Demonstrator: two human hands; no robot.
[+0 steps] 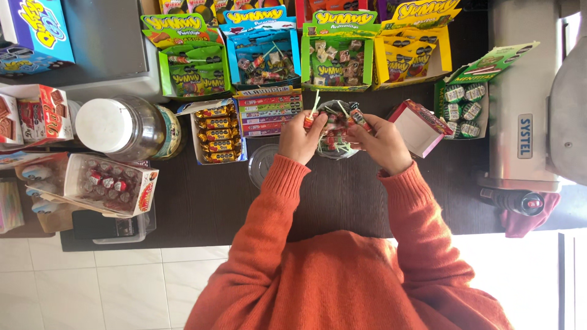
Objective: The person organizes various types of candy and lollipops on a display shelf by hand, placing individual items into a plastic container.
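Note:
Over a clear round container (330, 151) full of wrapped lollipops, both hands work close together on the dark counter (342, 195). My left hand (298, 139) grips a red-wrapped lollipop (310, 116) with a pale stick pointing up. My right hand (382, 142) pinches a small bunch of lollipops (358, 118) at the container's right rim. Orange knitted sleeves cover both arms. The container's bottom is hidden by the hands.
A clear lid (262, 164) lies left of the hands. An open pink box (419, 127) lies to the right. Green, blue and yellow candy display boxes (336, 58) line the back. A big jar with a white lid (116, 125) and a tray of sweets (110, 183) stand left; a metal machine (526, 134) stands right.

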